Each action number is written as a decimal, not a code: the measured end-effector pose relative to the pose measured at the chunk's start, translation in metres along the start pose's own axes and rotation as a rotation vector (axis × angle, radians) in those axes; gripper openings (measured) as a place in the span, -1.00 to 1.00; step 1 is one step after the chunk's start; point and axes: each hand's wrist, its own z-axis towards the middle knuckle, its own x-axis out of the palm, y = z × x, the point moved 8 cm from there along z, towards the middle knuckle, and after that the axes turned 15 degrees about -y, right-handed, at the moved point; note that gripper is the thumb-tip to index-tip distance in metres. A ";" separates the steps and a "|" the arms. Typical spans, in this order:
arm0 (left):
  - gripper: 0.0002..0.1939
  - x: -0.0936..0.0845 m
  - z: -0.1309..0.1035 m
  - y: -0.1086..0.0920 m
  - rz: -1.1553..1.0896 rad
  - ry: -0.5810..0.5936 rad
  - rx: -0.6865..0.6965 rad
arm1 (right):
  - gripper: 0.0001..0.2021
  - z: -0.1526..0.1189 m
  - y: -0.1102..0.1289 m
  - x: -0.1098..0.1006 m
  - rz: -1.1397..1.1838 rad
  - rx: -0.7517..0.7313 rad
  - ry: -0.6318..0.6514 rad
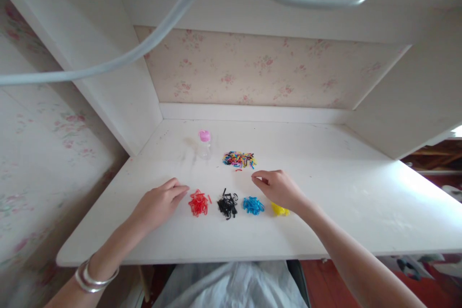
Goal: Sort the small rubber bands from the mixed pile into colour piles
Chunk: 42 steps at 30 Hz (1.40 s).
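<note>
Your left hand [159, 204] lies flat on the white desk [325, 192]. Its fingers are loose and hold nothing. The fingertips stop just beside the red pile [198, 203] of tiny bands, not quite touching it.

Your right hand [279, 190] hovers over the desk, a bit to the right of the middle. Its thumb and first finger are pinched close together near the mixed pile [239, 159]. You may have a band between them, but it is too small to tell.

Four sorted piles sit in a row in front of you. From left to right they are red, then black [227, 204], then blue [253, 205], then yellow [279, 210]. Your right hand covers part of the yellow pile.

The mixed pile lies behind the row, with all the colours jumbled up. A small clear bottle [204, 145] with a pink cap stands to its left.

You wear silver bangles [92, 276] on your left wrist.
</note>
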 end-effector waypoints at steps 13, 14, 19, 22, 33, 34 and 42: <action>-0.72 -0.008 -0.061 0.061 -0.257 -0.347 -0.359 | -0.62 0.047 0.007 0.072 -0.417 -0.047 0.203; -0.72 -0.007 -0.059 0.061 -0.263 -0.338 -0.359 | -0.61 0.047 0.008 0.073 -0.421 -0.050 0.203; -0.72 -0.004 -0.055 0.059 -0.288 -0.313 -0.348 | -0.57 0.043 0.021 0.067 -0.406 -0.080 0.192; -0.72 -0.004 -0.056 0.058 -0.294 -0.314 -0.357 | -0.56 0.039 0.038 0.061 -0.370 -0.107 0.179; -0.73 0.000 -0.055 0.058 -0.288 -0.282 -0.334 | -0.67 0.020 0.101 0.085 0.084 -0.216 0.162; -0.73 -0.001 -0.055 0.058 -0.287 -0.283 -0.332 | -0.68 0.021 0.102 0.086 0.114 -0.208 0.169; -0.72 0.001 -0.054 0.056 -0.284 -0.257 -0.336 | -0.71 0.021 0.105 0.081 0.244 -0.213 0.170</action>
